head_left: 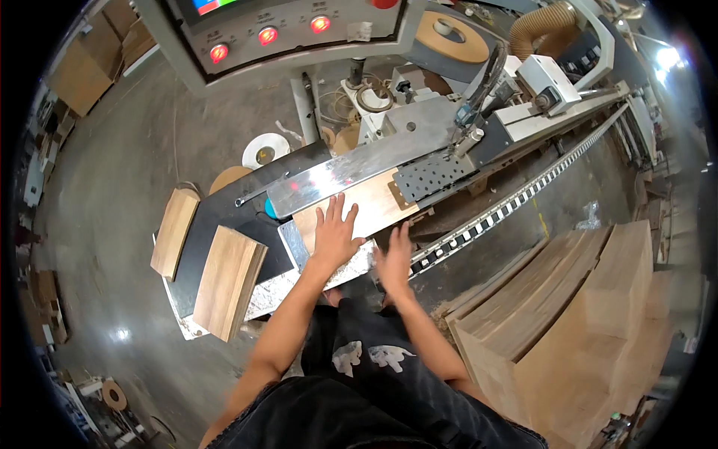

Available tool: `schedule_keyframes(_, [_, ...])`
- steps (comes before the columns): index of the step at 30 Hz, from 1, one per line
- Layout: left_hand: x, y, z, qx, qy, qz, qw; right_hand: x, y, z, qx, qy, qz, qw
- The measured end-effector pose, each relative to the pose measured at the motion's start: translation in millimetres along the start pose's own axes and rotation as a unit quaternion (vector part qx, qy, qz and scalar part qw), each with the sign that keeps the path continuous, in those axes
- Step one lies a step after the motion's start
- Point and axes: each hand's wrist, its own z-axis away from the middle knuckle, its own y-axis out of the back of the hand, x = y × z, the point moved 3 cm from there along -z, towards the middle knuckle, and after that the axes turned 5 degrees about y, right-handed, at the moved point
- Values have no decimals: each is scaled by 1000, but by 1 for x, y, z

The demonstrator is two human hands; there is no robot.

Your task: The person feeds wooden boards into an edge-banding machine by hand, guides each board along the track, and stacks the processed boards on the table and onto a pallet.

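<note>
- Head view: board (380, 207) lies alongside metal guide (355, 169), right end by perforated plate (434, 179).
- Left hand (336, 233): flat on board, fingers spread, grasping nothing.
- Right hand (395, 258): fingers extended, blurred, near board's front edge; contact cannot be told.
- Risk: uneven left-hand pressure could skew board off guide.
- Risk: right fingers straying toward track (467, 237) might get pinched.

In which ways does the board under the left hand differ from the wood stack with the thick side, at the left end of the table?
The board lies under the spread left hand; the wood stack has no hand on it.
The board runs along the shiny metal bar; the wood stack sits away from it.
The board looks paler, the wood stack browner.
Both have flat wooden top faces.
</note>
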Motion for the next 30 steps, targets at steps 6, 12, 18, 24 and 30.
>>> schedule_keyframes(6, [10, 1, -5, 37, -1, 24, 999, -38, -24, 15, -22, 46, -47, 998])
schedule_keyframes(12, [17, 1, -9, 26, -2, 43, 999, -32, -42, 8, -2, 1, -31, 1000])
schedule_keyframes(18, [20, 6, -18, 9, -14, 65, 998, -23, -30, -4, -50, -42, -88, 994])
schedule_keyframes(24, [27, 14, -36, 15, 21, 238, 971, -5, -14, -24, -31, -58, -55, 996])
schedule_keyframes(30, [19, -11, -21, 76, 88, 298, 948, 14, 18, -45, -61, -83, -74, 992])
